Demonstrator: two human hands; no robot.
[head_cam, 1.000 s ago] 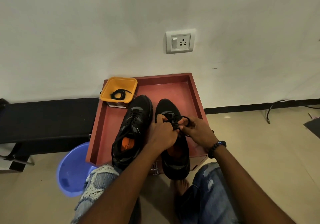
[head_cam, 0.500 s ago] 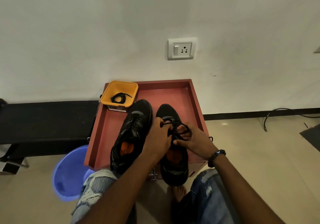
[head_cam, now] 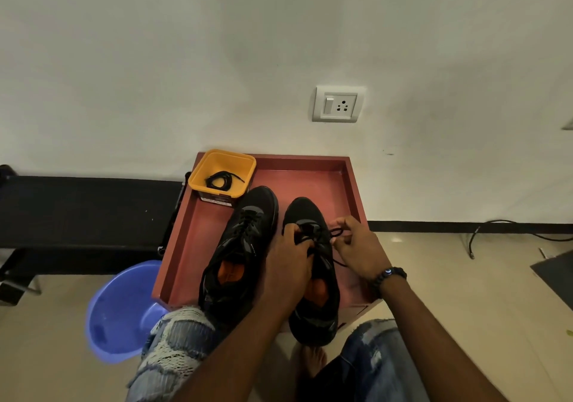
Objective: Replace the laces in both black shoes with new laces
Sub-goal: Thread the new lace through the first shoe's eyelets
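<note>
Lace work on the right shoe

Lace (head_cam: 336,233) on the right shoe (head_cam: 316,265) is the step in hand. The left hand (head_cam: 290,252) rests on the throat of this shoe, its fingers (head_cam: 294,231) curled over the lace rows; what exactly they pinch I cannot tell. The right hand (head_cam: 356,243) is just beside the shoe, and its fingers (head_cam: 338,223) pinch a loop of lace and draw it away from the eyelets. To do this well, I think the left hand should press the shoe down while the right hand pulls the lace along the line of the eyelet, slowly, so it does not jam.

The left shoe (head_cam: 242,246) lies touching the left wrist side, still laced. A yellow tub (head_cam: 223,172) with a coiled lace (head_cam: 220,180) stands beyond the fingers, well apart. Both shoes lie in a red tray (head_cam: 350,184). Its rim is close behind the right fingers, so a pull outward has little room; upward there is free space.
</note>
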